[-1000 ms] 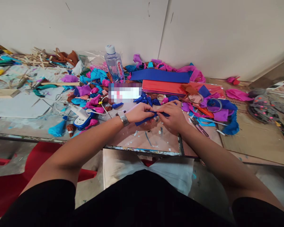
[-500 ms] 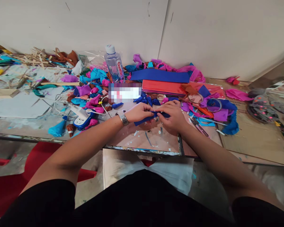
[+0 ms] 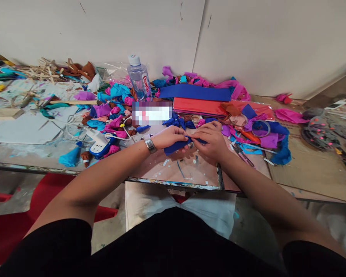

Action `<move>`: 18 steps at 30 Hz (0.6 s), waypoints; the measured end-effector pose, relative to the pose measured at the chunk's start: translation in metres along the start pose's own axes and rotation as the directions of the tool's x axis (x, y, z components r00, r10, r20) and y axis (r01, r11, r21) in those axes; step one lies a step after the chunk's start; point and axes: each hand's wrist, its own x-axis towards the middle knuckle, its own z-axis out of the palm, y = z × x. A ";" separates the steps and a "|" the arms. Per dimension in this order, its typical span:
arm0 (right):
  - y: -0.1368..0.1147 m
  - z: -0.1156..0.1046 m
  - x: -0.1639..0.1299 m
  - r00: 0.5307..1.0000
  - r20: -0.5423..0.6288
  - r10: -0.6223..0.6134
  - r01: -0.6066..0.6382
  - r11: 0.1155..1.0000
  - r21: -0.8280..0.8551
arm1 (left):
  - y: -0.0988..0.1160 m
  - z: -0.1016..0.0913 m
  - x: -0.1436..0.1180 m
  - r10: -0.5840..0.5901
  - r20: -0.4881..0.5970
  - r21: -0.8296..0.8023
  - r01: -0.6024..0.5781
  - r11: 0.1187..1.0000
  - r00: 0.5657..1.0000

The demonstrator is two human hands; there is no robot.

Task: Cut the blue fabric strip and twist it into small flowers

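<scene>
Just above the table, both hands pinch one piece of dark blue crepe paper point(image 3: 175, 147). My left hand point(image 3: 170, 137), with a metal watch at its wrist, is closed on the paper's left part, and a flap hangs below the fingers. My right hand point(image 3: 210, 140) grips the gathered right part, its fingertips meeting those of the left. The fingers hide much of the fold. Several small twisted blue paper pieces point(image 3: 175, 121) lie right behind the hands. Farther back, a flat blue paper strip point(image 3: 194, 92) rests near a stack of red paper point(image 3: 200, 105).
A water bottle point(image 3: 139, 79) stands behind a pile of colourful crumpled paper point(image 3: 115, 92). To the left are a power strip point(image 3: 100, 147) with a white plug and a heap of wooden sticks point(image 3: 47, 71). Tape rolls point(image 3: 261, 128) and cardboard point(image 3: 311, 161) lie to the right.
The blue paper's left flap has turned slightly and shows a broader face. Small finger shifts appear at the pinch; the arms and the things on the table stay put.
</scene>
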 end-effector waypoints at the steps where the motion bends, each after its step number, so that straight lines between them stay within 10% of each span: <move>1: 0.001 0.000 0.000 1.000 -0.013 -0.020 0.020 1.000 -0.009 | -0.001 -0.001 0.000 0.004 0.007 -0.009 -0.003 1.000 1.000; 18: 0.000 0.000 -0.002 1.000 0.001 -0.027 0.027 1.000 -0.013 | -0.003 0.000 0.003 0.118 -0.009 0.099 -0.117 0.988 0.993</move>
